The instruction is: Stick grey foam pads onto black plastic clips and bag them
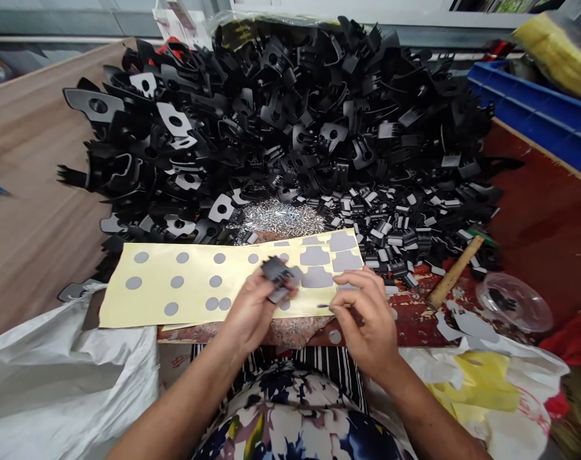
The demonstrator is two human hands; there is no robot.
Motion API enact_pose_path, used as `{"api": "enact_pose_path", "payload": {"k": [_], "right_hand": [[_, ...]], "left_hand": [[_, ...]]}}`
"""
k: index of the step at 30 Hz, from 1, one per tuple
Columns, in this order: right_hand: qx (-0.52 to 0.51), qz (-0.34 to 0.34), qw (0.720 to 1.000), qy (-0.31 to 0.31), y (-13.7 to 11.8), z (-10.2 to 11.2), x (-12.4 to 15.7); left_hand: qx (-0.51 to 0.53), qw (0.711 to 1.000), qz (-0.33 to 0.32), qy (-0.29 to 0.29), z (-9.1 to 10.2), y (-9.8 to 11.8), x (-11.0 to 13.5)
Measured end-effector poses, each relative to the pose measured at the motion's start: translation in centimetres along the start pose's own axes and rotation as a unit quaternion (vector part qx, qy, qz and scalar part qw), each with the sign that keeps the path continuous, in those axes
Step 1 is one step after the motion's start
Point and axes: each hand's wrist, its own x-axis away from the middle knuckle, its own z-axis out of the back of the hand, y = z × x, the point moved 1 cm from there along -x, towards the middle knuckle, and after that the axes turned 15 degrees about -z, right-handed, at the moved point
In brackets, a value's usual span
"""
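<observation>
My left hand [250, 312] is closed around a black plastic clip part [277, 276] with prongs along its upper edge, held above the yellow backing sheet [149, 297]. Between the thumb and forefinger of my right hand [369, 319] is a small grey sticker [323, 306], seen nearly edge-on. Round grey stickers [177, 282] dot the left and middle of the sheet. Larger shaped grey stickers [317, 276] sit at its right end, partly behind my right fingers.
Behind the sheet rises a big heap of black plastic parts [275, 108], with small black clips [390, 239] at its right front. Silvery pins [283, 217] lie between. On the right are a wooden-handled tool [456, 271], a clear plastic bowl [530, 303] and a blue crate [534, 102].
</observation>
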Motion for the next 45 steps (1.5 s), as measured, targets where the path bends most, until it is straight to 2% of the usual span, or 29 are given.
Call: {"api": "enact_pose_path", "payload": {"k": [2, 4, 6, 8, 10, 12, 13, 15, 17, 18, 19, 20, 21, 22, 23, 24, 26, 28, 29, 31, 35, 37, 40, 42, 45], "right_hand": [[0.015, -0.042, 0.998, -0.053, 0.7, -1.2, -0.5], [0.091, -0.061, 0.985, -0.136, 1.5, -3.0, -0.7], [0.166, -0.049, 0.969, -0.175, 2.1, -4.6, -0.7], [0.206, -0.028, 0.965, -0.161, 2.5, -5.5, -0.7], [0.217, -0.012, 0.966, -0.143, 2.5, -5.5, -0.7], [0.223, 0.004, 0.963, -0.150, 2.4, -4.9, -1.1], [0.221, 0.012, 0.961, -0.166, 2.4, -4.5, -1.7], [0.199, 0.017, 0.957, -0.210, 2.7, -3.6, -3.8], [0.169, -0.009, 0.961, -0.218, 3.6, -2.6, -7.4], [0.161, -0.031, 0.967, -0.194, 4.3, -2.1, -9.7], [0.167, -0.056, 0.974, -0.143, 5.2, -1.7, -12.3], [0.190, -0.081, 0.977, -0.057, 6.3, -1.3, -14.9], [0.206, -0.100, 0.973, 0.001, 7.4, -1.0, -17.5], [0.217, -0.114, 0.969, 0.040, 8.5, -0.9, -19.9], [0.226, -0.125, 0.964, 0.070, 9.5, -0.9, -22.0], [0.231, -0.130, 0.961, 0.085, 10.4, -1.1, -23.6], [0.234, -0.122, 0.960, 0.098, 11.2, -1.6, -25.4], [0.230, -0.094, 0.964, 0.095, 10.8, -2.3, -25.1], [0.227, -0.078, 0.967, 0.088, 10.2, -2.6, -24.1], [0.222, -0.024, 0.973, 0.065, 8.1, -3.1, -20.8], [0.198, 0.118, 0.973, 0.013, 3.8, -3.2, -11.8], [0.128, 0.109, 0.986, -0.021, 3.4, -2.7, -7.9], [0.026, 0.025, 0.999, -0.039, 4.9, -1.5, -4.2], [0.032, -0.008, 0.999, -0.023, 6.2, -1.2, -2.8], [0.108, 0.007, 0.994, -0.028, 7.0, -1.9, -1.6]], "left_hand": [[-0.039, 0.996, -0.041, 0.066, 1.4, 1.7, -0.5], [-0.103, 0.991, -0.038, 0.075, 2.4, 3.1, -0.5], [-0.170, 0.985, 0.008, 0.028, 3.0, 4.0, 0.1], [-0.211, 0.974, 0.069, -0.046, 3.4, 4.4, 0.9], [-0.242, 0.955, 0.133, -0.110, 3.7, 4.8, 1.4], [-0.284, 0.935, 0.167, -0.135, 3.6, 5.8, 0.9], [-0.311, 0.926, 0.163, -0.139, 3.4, 6.9, 0.1], [-0.350, 0.924, 0.094, -0.126, 2.4, 10.2, -2.3], [-0.330, 0.938, -0.048, -0.089, 0.9, 14.5, -5.2], [-0.283, 0.947, -0.139, -0.060, 0.1, 16.6, -6.5], [-0.238, 0.944, -0.222, -0.047, -0.7, 18.4, -7.5], [-0.202, 0.936, -0.287, -0.031, -1.3, 19.6, -8.1], [-0.176, 0.927, -0.329, -0.022, -1.8, 20.1, -8.5], [-0.169, 0.925, -0.340, -0.018, -2.1, 19.8, -8.6], [-0.177, 0.931, -0.319, -0.017, -2.2, 18.8, -8.5], [-0.194, 0.942, -0.271, -0.021, -2.2, 17.1, -8.3], [-0.233, 0.963, -0.132, -0.045, -1.9, 12.6, -7.8], [-0.228, 0.970, -0.033, -0.079, -1.9, 8.0, -7.2], [-0.211, 0.973, -0.015, -0.091, -2.1, 6.1, -7.0], [-0.167, 0.980, -0.021, -0.104, -3.0, 3.0, -6.6], [-0.069, 0.989, -0.071, -0.114, -5.6, -0.6, -6.3], [-0.060, 0.989, -0.071, -0.115, -6.2, -1.8, -6.5], [-0.116, 0.984, -0.062, -0.119, -6.0, -2.5, -7.5], [-0.158, 0.976, -0.047, -0.143, -5.9, -2.4, -8.3], [-0.191, 0.961, 0.006, -0.202, -6.3, -2.7, -9.2]]}}
